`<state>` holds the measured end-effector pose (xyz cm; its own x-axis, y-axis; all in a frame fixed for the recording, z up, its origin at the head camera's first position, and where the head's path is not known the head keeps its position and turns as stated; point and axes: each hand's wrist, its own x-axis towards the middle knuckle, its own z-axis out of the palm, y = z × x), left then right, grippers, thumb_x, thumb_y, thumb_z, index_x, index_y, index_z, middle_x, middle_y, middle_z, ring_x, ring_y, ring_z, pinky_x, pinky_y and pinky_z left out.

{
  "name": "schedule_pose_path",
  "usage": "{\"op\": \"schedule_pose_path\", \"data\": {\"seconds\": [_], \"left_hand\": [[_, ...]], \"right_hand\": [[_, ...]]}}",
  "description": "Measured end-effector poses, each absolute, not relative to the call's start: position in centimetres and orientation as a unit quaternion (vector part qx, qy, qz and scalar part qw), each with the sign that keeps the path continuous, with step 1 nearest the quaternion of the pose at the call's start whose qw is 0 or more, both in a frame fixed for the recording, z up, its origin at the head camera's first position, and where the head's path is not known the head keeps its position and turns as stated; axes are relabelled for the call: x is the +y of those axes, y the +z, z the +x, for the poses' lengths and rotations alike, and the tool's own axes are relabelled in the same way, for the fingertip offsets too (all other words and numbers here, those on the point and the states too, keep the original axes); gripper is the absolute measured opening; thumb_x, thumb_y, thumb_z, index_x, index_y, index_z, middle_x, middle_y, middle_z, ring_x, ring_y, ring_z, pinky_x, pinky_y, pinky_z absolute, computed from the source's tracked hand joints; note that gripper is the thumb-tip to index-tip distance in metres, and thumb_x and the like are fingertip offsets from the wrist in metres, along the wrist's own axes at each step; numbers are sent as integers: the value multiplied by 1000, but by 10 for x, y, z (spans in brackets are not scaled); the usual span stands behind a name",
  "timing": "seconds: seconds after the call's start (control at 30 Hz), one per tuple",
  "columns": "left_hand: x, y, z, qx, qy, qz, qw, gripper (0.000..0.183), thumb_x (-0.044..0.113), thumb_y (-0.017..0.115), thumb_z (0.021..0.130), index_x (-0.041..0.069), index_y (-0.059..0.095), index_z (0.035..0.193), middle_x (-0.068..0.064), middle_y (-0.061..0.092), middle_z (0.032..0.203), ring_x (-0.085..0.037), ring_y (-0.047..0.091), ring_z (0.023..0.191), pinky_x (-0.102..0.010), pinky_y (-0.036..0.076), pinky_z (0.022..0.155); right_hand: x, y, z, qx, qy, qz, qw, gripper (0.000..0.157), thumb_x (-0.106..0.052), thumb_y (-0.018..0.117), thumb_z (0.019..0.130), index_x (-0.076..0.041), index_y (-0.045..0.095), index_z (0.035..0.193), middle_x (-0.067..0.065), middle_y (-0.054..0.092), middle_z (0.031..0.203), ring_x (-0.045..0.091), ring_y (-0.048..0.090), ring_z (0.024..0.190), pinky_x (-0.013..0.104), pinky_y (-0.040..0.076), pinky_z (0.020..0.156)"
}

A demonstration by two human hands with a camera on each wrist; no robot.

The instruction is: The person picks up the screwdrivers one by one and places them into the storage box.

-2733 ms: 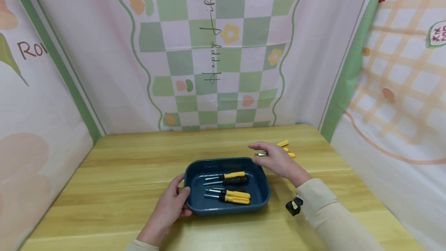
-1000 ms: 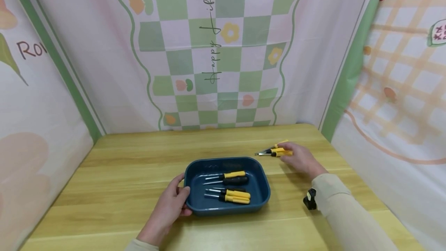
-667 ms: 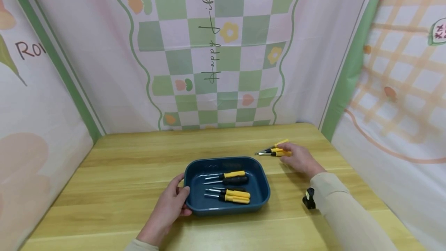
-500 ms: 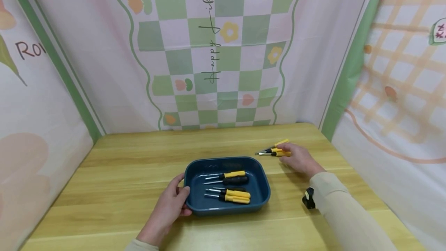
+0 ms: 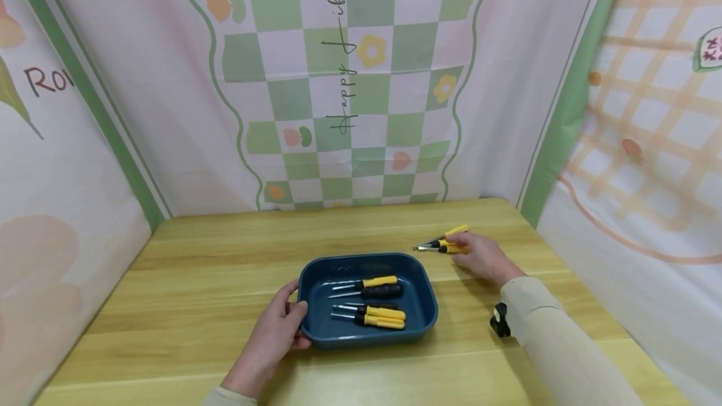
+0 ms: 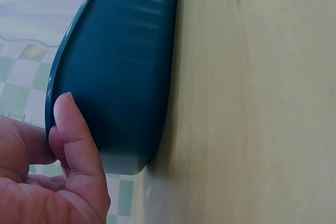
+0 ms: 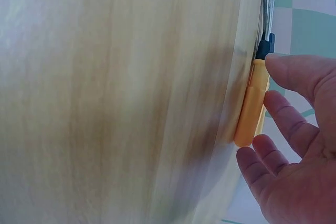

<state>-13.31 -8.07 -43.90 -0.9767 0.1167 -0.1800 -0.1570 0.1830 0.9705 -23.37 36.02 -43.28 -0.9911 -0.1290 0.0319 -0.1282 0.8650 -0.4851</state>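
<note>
My left hand (image 5: 276, 331) grips the left end of a dark blue rectangular tray (image 5: 366, 342), thumb at the rim and fingers along the outside wall. In the tray lie several screwdrivers, among them a black-handled screwdriver (image 5: 380, 292) and a yellow-handled screwdriver (image 5: 380, 282), with blades pointing left. Beyond its far right corner, my right hand (image 5: 485, 259) hovers low over a small group of yellow-handled screwdrivers (image 5: 458, 230) on the table. In the right wrist view, the bent, spread fingers come right up to a yellow-orange screwdriver handle (image 7: 252, 106) without wrapping round it.
The wooden table (image 5: 214, 268) ends at a back edge before a hanging checkered cloth (image 5: 355, 99). Cloth walls stand at the left and right. A small black device (image 5: 499, 320) sits at my right cuff.
My right hand has moved right, from beside the tray's far corner to the screwdriver handles, and has since stayed almost still. My left hand keeps its grip on the tray.
</note>
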Motion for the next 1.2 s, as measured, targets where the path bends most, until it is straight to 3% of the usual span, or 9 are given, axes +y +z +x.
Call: {"op": "schedule_pose_path", "data": {"seconds": [0.3, 0.57, 0.9, 1.2], "left_hand": [[-80, -438, -133, 763, 638, -15, 108, 54, 19, 50, 110, 13, 34, 161, -17, 50, 112, -23, 57, 75, -33, 61, 61], [-81, -439, -133, 765, 636, -13, 105, 53, 20, 50, 111, 14, 34, 161, -16, 51, 111, -23, 58, 75, -32, 61, 61], [-80, -439, -133, 764, 636, -12, 104, 54, 19, 50, 110, 13, 33, 162, -17, 52, 111, -23, 57, 74, -32, 61, 60], [-80, -440, -133, 763, 637, -14, 109, 54, 20, 49, 111, 14, 33, 162, -17, 51, 113, -24, 58, 76, -33, 61, 62]], "right_hand": [[358, -430, -232, 968, -237, -84, -10, 47, -12, 70, 96, -1, 61, 140, 28, 62, 136, 52, 55, 128, 68, 43, 108], [359, -430, -232, 970, -229, -86, 0, 42, -11, 68, 95, -5, 67, 136, 30, 64, 133, 52, 58, 125, 68, 46, 105], [362, -435, -231, 970, -225, -89, 5, 38, 4, 64, 91, -6, 73, 126, 22, 70, 120, 40, 65, 111, 60, 54, 95], [361, -434, -230, 969, -229, -96, 21, 39, 4, 65, 89, -6, 73, 125, 18, 69, 113, 32, 63, 101, 57, 55, 90]]}}
